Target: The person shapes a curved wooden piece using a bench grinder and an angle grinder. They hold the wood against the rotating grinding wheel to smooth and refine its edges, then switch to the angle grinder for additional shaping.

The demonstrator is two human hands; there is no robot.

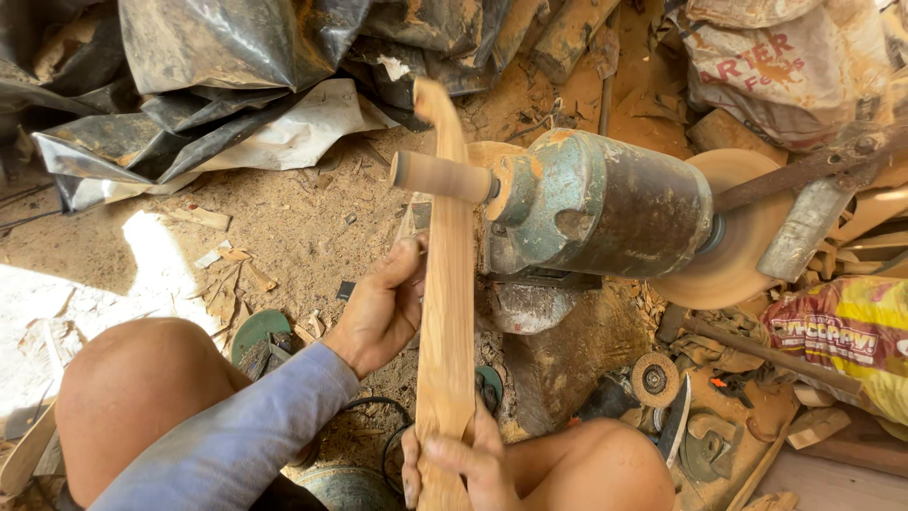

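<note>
Two hands grip one long wooden piece upright against one sanding drum on one green motor: left hand wraps mid-length, right hand clasps the bottom end.

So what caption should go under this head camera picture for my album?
Two bare hands, left hand and right hand, hold a long curved wooden strip against the sanding drum of a dusty green motor.
</note>
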